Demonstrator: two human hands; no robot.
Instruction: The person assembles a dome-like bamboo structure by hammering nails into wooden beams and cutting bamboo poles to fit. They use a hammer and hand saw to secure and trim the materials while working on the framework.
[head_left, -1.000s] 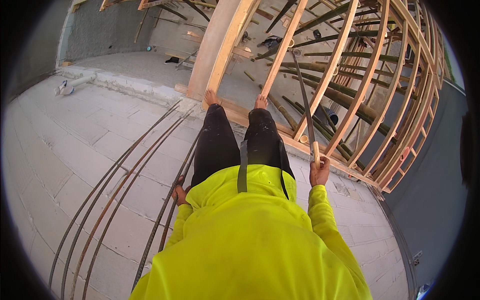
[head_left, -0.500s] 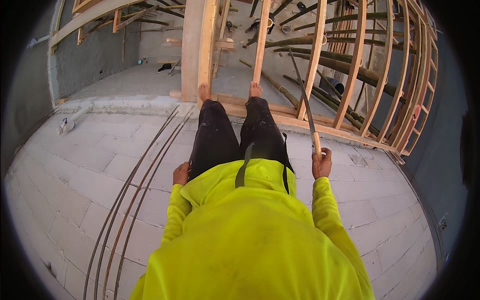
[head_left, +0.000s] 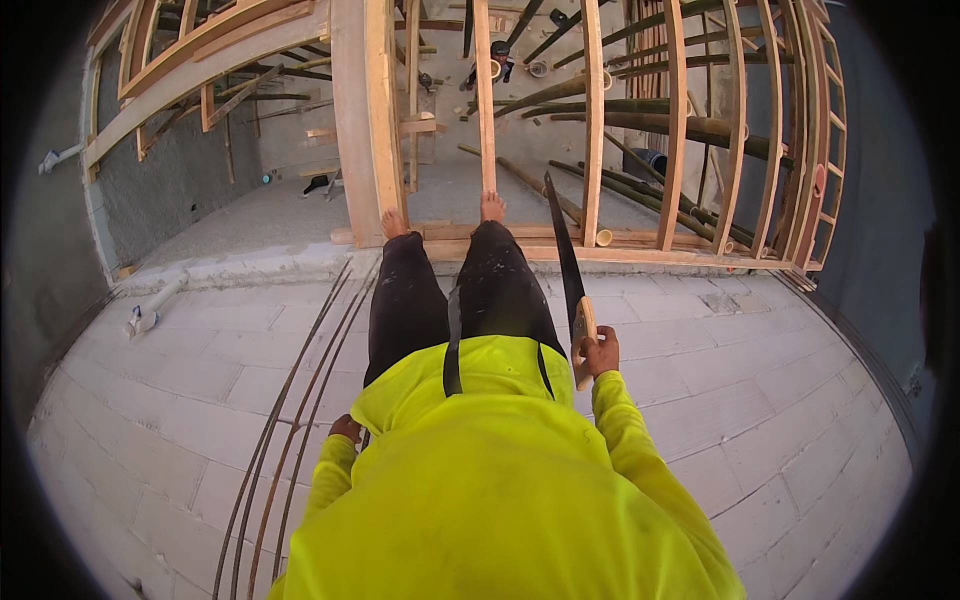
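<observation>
In my right hand is a handsaw with a pale wooden handle and a long dark blade. My fingers wrap round the handle, and the blade points up and away, its tip near the timber frame. Down beside my left hip is my left hand, close to the block surface and the steel bars. Its fingers are mostly hidden, so I cannot make out whether it holds anything. My bare feet rest on the near edge of the timber frame.
Pale blocks spread under and around me. Beyond their edge, wooden joists span a drop, with bamboo poles beneath. A person is on the floor below. A white pipe sticks up at left; a grey wall rises at right.
My right hand has brought the saw in toward my body, and its blade has turned to show its broad side. My left hand has drawn back along my hip.
</observation>
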